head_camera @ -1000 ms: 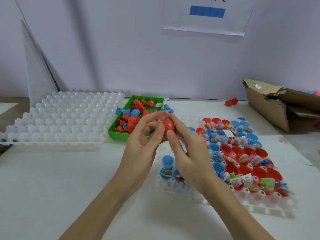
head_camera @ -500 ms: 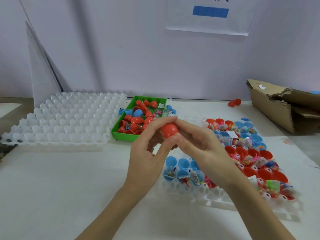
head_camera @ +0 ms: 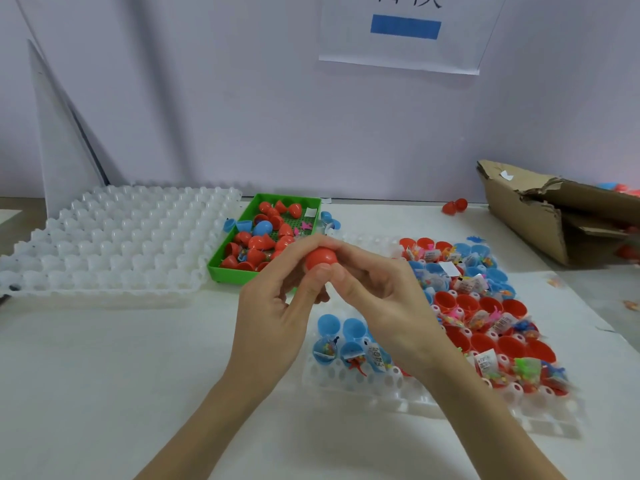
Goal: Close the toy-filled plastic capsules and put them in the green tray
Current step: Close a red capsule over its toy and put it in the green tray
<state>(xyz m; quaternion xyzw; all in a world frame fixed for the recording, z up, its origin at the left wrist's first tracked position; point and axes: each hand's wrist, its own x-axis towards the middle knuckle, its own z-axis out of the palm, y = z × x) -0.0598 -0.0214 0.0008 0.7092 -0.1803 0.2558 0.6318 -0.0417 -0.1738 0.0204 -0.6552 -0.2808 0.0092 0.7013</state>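
Both hands hold one red capsule (head_camera: 321,258) in the air above the table's middle. My left hand (head_camera: 277,313) grips it from below and left with curled fingers and thumb. My right hand (head_camera: 377,296) pinches it from the right, thumb pressed under it. Behind the hands sits the green tray (head_camera: 225,270) with several red capsules and a blue one (head_camera: 262,227) inside. A white holder tray (head_camera: 398,393) at front right carries open red halves (head_camera: 485,341) and blue halves (head_camera: 328,323), many with toy packets in them.
A large empty white cell tray (head_camera: 114,247) lies at the left. A torn cardboard box (head_camera: 561,216) stands at the back right, with a loose red capsule (head_camera: 455,205) beside it. Blue halves (head_camera: 239,225) lie by the green tray. A wall with a paper sign closes the back.
The hands have stayed together on the red capsule, turning and pressing it; the capsule's rounded end now faces up. The view has shifted slightly.
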